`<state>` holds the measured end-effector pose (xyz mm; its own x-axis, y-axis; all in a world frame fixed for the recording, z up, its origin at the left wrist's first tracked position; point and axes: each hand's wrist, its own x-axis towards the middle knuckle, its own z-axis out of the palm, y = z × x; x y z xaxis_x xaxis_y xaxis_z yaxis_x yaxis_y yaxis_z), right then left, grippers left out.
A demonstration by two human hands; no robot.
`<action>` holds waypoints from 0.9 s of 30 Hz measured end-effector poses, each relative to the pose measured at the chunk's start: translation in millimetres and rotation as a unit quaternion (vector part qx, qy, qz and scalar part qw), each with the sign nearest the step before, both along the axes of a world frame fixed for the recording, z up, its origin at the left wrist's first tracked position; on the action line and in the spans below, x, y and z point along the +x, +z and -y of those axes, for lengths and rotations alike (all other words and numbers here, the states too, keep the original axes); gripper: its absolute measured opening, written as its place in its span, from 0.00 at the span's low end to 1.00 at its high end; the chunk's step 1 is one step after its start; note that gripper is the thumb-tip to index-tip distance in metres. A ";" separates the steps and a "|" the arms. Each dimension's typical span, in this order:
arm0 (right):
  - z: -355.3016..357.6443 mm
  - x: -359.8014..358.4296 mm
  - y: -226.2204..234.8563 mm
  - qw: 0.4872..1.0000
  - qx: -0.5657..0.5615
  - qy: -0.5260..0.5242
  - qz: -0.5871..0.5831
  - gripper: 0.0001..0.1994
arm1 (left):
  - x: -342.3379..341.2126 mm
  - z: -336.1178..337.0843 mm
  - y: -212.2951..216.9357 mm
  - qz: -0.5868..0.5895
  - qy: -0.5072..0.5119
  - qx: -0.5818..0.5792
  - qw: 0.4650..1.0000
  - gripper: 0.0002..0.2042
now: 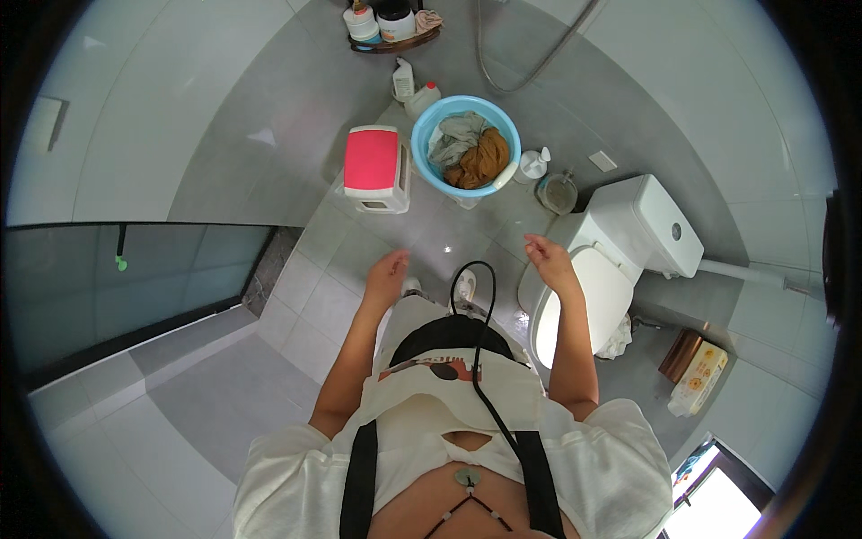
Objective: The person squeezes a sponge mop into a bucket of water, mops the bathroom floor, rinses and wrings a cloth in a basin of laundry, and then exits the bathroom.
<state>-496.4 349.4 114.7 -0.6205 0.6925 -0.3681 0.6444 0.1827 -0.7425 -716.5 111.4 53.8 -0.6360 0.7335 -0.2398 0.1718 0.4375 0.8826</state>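
Observation:
Both of my hands hang in the air in front of my body, with nothing visible in them. My left hand (386,277), its fingers loosely bent, is nearest to a white bin with a pink-red lid (372,157). My right hand (550,262) has its fingers apart, close to the white toilet (588,301). Beyond the hands stands a light blue bucket (424,171) with a grey cloth (461,133) and a brown cloth (485,160) in it. A white handle grip (505,176) lies at the bucket's near right rim.
Bottles (403,79) stand behind the bucket; a white pump bottle (533,165) and a glass jar (558,192) are right of it. A corner shelf (395,43) holds containers. A shower hose (552,52) hangs at the back. A tissue pack (699,377) sits at the right wall.

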 end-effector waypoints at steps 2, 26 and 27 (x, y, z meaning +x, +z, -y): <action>-3.2 -14.2 -2.6 1.000 0.004 -0.004 0.010 0.14 | -17.6 -0.9 5.1 0.023 -0.017 -0.033 0.999 0.12; 17.4 -173.2 63.4 0.978 0.137 -0.137 -0.076 0.14 | -217.5 -50.5 80.7 -0.089 -0.133 0.080 0.984 0.12; 18.4 -175.7 65.6 0.980 0.126 -0.133 -0.073 0.14 | -218.5 -50.8 82.4 -0.105 -0.138 0.085 0.981 0.12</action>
